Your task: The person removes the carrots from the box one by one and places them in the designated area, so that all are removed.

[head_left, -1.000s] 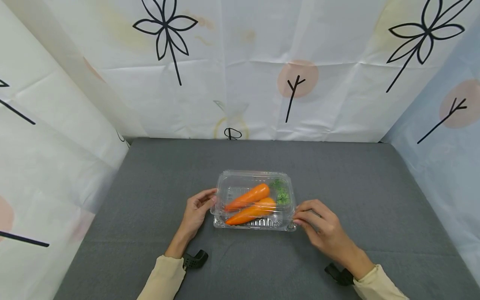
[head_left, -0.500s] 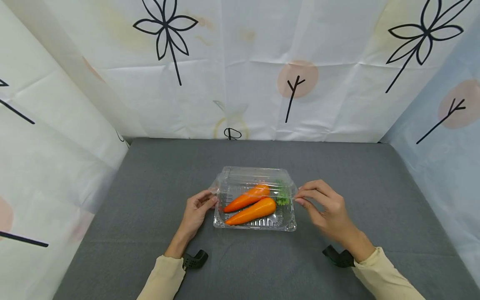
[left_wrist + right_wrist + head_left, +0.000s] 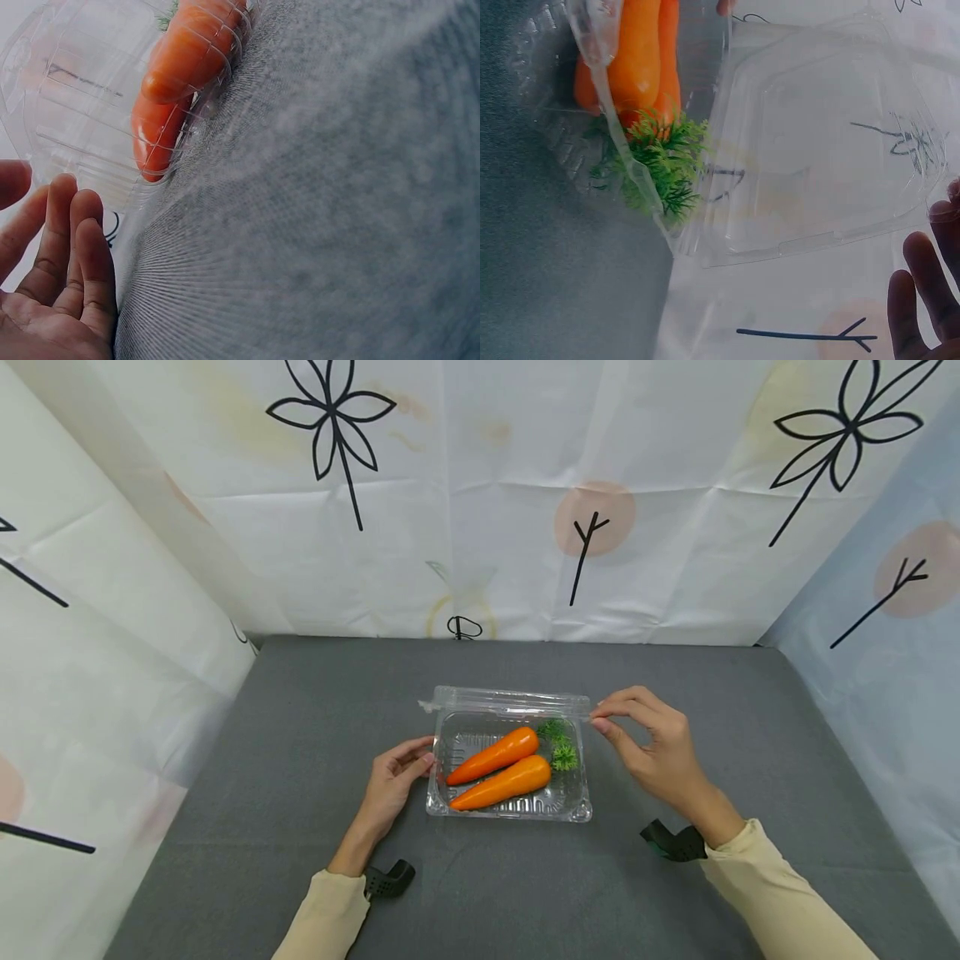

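A clear plastic clamshell container (image 3: 510, 815) rests on the grey cloth with its hinged lid (image 3: 512, 701) raised at the back. Inside lie two orange carrots, a rear carrot (image 3: 497, 755) and a front carrot (image 3: 504, 783), with green leafy tops (image 3: 561, 750) at their right ends. At the container's left side, my left hand (image 3: 390, 787) touches the wall with mostly straight fingers (image 3: 96, 262). My right hand (image 3: 660, 747) pinches the lid's right corner between thumb and fingertips. The see-through lid (image 3: 817, 142) stands steeply up in the right wrist view.
Grey cloth (image 3: 345, 685) covers the table. A white patterned sheet (image 3: 480, 510) hangs behind it, with more sheets on the left and right sides. Both wrists wear a black band, such as the left wrist band (image 3: 390, 878).
My right hand has lifted the lid from over the carrots up and back, so it now stands up at the rear. My left hand has stayed at the container's left side.
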`<state>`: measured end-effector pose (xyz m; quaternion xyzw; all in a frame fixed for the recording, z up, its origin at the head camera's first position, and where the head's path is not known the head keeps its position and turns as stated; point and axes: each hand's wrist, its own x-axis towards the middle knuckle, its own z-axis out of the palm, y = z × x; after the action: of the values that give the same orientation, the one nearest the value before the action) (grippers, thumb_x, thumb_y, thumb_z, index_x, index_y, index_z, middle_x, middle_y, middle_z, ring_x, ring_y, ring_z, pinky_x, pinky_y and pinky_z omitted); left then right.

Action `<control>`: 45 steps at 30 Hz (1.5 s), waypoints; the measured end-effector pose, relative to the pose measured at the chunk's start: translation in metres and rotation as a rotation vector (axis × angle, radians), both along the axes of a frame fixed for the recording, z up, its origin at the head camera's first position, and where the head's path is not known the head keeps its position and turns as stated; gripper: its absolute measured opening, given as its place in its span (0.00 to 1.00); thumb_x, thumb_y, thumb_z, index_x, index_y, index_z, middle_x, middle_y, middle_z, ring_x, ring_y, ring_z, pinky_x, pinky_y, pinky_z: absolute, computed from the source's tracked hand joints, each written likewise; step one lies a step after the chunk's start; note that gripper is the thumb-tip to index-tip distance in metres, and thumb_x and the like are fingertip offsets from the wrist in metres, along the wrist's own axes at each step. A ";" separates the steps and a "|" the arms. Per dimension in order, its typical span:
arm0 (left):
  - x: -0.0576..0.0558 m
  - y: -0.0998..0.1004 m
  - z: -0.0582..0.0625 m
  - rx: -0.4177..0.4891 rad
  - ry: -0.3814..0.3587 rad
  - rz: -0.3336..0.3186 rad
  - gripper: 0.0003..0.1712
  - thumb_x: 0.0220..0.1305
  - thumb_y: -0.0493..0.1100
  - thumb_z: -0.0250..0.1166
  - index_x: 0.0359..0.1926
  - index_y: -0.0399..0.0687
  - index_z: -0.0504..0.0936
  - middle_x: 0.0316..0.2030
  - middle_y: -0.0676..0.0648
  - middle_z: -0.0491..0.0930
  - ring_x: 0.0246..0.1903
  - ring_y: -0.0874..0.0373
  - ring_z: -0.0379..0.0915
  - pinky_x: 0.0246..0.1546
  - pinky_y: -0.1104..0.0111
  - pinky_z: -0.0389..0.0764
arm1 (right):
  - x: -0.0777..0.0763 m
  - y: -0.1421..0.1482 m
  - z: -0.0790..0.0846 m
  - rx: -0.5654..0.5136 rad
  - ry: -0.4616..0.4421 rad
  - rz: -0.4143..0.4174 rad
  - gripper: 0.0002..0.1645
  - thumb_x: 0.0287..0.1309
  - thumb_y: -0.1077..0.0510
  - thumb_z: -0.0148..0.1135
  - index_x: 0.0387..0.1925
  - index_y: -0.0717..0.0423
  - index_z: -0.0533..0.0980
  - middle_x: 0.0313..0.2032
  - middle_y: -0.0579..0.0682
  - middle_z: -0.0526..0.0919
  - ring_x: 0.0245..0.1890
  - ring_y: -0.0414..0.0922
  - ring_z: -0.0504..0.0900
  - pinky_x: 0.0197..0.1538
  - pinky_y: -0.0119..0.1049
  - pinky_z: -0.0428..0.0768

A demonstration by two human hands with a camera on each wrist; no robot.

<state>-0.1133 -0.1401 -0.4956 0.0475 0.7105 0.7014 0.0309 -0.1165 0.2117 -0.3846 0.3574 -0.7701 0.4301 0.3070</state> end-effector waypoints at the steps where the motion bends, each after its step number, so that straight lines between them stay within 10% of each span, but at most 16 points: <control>1: 0.000 0.000 0.000 -0.001 -0.002 0.002 0.17 0.71 0.32 0.63 0.59 0.31 0.80 0.44 0.31 0.80 0.35 0.59 0.79 0.40 0.72 0.81 | -0.002 0.000 0.001 -0.011 -0.010 0.001 0.21 0.69 0.47 0.62 0.35 0.63 0.84 0.34 0.57 0.83 0.36 0.45 0.81 0.47 0.25 0.76; 9: -0.001 -0.001 -0.001 -0.002 0.006 -0.005 0.18 0.71 0.33 0.63 0.59 0.31 0.80 0.44 0.31 0.80 0.35 0.59 0.79 0.41 0.72 0.81 | -0.019 0.001 0.008 -0.088 -0.134 0.030 0.03 0.60 0.71 0.67 0.37 0.67 0.84 0.35 0.59 0.84 0.39 0.40 0.81 0.48 0.27 0.77; 13: -0.002 -0.001 -0.002 0.005 0.011 -0.012 0.18 0.71 0.33 0.63 0.59 0.31 0.80 0.45 0.30 0.80 0.35 0.59 0.80 0.41 0.72 0.82 | -0.025 -0.001 0.013 -0.116 -0.212 0.019 0.12 0.55 0.80 0.65 0.39 0.68 0.84 0.36 0.59 0.84 0.41 0.39 0.81 0.48 0.27 0.78; 45: 0.000 -0.002 -0.001 0.004 0.000 -0.015 0.18 0.71 0.33 0.63 0.59 0.30 0.80 0.48 0.30 0.80 0.36 0.59 0.80 0.42 0.72 0.82 | -0.090 -0.009 0.024 -0.124 -0.506 -0.183 0.14 0.73 0.62 0.58 0.50 0.69 0.81 0.45 0.65 0.83 0.42 0.38 0.80 0.47 0.26 0.76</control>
<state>-0.1138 -0.1424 -0.4968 0.0527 0.7088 0.7025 0.0360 -0.2062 0.2030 -0.3602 0.1481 -0.8236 0.5224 0.1639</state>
